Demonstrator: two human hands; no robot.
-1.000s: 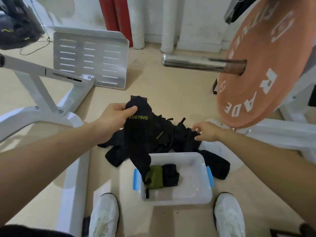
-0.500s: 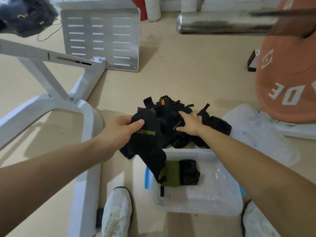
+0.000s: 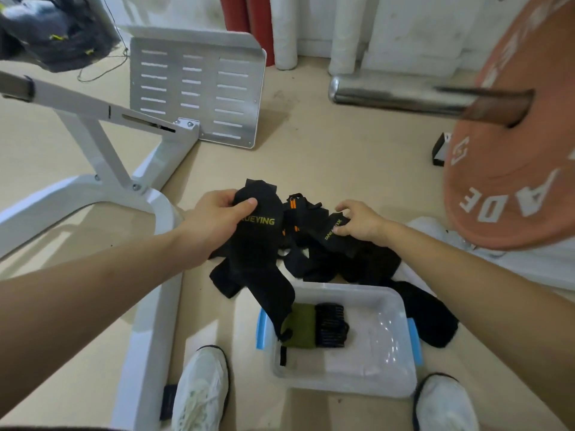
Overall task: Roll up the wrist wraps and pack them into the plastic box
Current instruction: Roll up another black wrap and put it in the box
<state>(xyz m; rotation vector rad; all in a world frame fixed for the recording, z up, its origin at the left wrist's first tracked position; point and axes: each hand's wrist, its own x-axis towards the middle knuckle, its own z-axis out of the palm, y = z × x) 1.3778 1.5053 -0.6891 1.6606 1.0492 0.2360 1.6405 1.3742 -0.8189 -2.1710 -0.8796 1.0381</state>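
The box (image 3: 342,384) sits on the floor (image 3: 311,169), two rolls (image 3: 314,325) already inside. Just behind it lies the pile (image 3: 367,262) of loose wraps. The left grip (image 3: 214,219) stays curled round a black wrap (image 3: 261,253), whose tail dangles into the box. The right grip (image 3: 361,222), resting on the pile half a second ago, now pinches a second wrap (image 3: 334,231). It looks like sorting; no rolling has begun.
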